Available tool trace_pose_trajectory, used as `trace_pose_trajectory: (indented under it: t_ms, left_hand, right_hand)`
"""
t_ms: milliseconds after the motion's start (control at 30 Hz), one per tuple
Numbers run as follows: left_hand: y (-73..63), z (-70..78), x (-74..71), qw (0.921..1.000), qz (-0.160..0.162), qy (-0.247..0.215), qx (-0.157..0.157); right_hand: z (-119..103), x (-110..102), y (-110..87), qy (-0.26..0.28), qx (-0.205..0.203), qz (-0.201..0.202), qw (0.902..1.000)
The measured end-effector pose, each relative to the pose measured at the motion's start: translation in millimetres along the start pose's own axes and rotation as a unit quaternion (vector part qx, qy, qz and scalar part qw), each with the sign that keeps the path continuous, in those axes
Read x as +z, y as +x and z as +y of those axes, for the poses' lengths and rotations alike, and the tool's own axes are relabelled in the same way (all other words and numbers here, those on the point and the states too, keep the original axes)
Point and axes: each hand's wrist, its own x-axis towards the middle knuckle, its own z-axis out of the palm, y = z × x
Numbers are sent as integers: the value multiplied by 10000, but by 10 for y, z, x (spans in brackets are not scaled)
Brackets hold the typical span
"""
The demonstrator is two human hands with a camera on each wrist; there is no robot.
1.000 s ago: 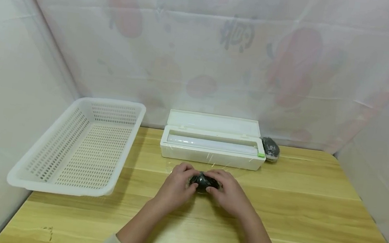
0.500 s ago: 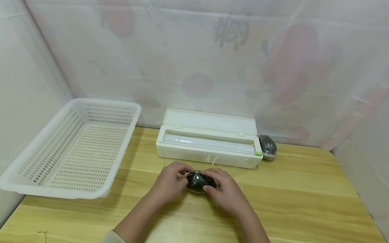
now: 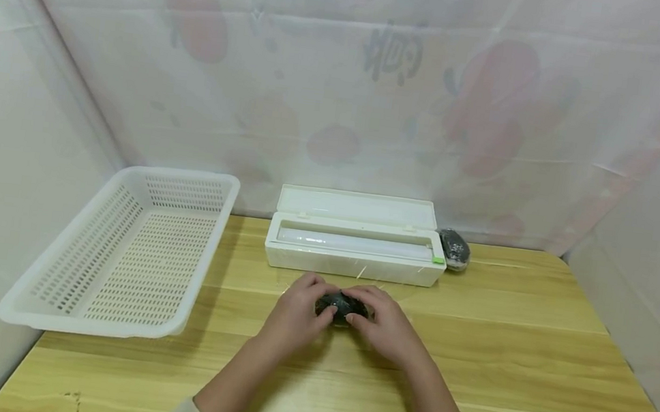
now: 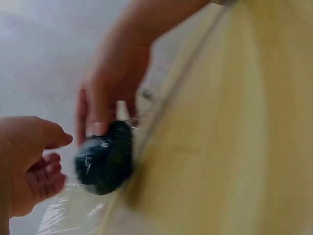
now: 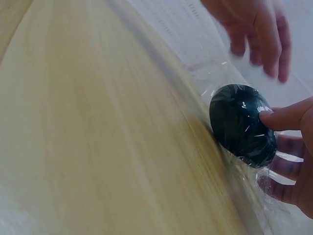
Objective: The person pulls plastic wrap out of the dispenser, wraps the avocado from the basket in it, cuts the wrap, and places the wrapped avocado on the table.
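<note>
A smooth dark green oval object, wrapped in shiny clear film, lies low over the wooden table between both hands; its kind does not show. My right hand holds it by the side, with thumb on top and fingers spread around the far edge in the right wrist view. My left hand is beside it, with a small gap between its bent fingers and the object in both wrist views. From above, the left thumb overlaps the object. Loose clear film spreads out around the object.
Behind the hands stands a white cling film box, lid up, with a roll inside. A second film-wrapped dark object lies against its right end. To the left is a white perforated basket. Fabric walls enclose the table.
The left hand, drawn back to the object's left half a second ago with film at its fingertips, has come in over the object. The right hand keeps its hold.
</note>
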Motion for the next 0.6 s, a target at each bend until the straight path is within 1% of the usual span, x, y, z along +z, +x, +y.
trace_pose_trajectory:
  t_ms: [100, 167, 267, 400, 500, 600]
  left_hand:
    - [-17, 6, 98, 9994, -183, 154, -237]
    - [-23, -18, 141, 9989, -215, 122, -391]
    - [-20, -63, 174, 9985, -210, -37, -496]
    - [-13, -104, 185, 9980, -324, -55, -535]
    - [-4, -111, 189, 9982, -353, 145, -467]
    - [6, -111, 192, 9980, -336, 393, -351]
  right_hand:
    - [-2, 1, 0, -24, -33, -8, 10000]
    - [-5, 3, 3, -25, -52, -1, 10000]
    - [-11, 0, 8, -30, -31, 10, 10000]
    - [-19, -8, 13, 26, 221, 56, 9997]
    - [-21, -13, 13, 74, 447, 105, 9989]
    - [-17, -21, 4, -5, 423, 249, 9988]
